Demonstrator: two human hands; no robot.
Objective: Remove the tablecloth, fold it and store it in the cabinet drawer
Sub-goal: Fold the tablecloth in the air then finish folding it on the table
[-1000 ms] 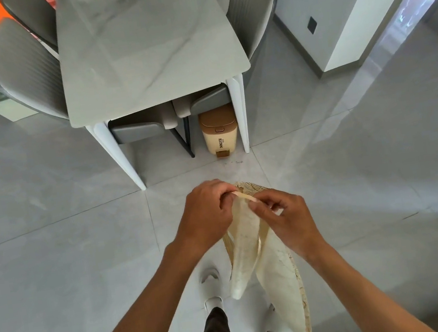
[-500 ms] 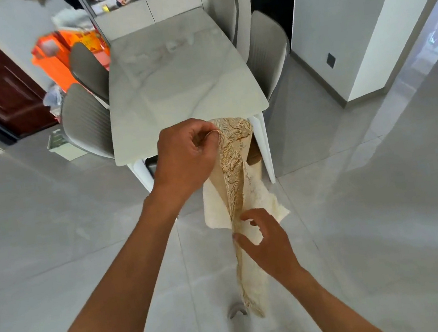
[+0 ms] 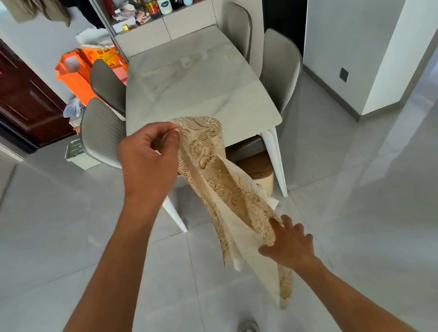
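Now your left hand (image 3: 152, 164) pinches the cloth (image 3: 224, 193) top before the table (image 3: 194, 84); your right hand (image 3: 289, 243), fingers spread, touches its hanging edge.

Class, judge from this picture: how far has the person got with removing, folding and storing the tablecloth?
Done: the cloth is off the table, whose marble top is bare. In hand: the left hand pinches the top end while the right hand takes the hanging part lower down; the cloth hangs long and loose, not neatly folded. Left: finishing the fold and putting it in a drawer; none is seen open.
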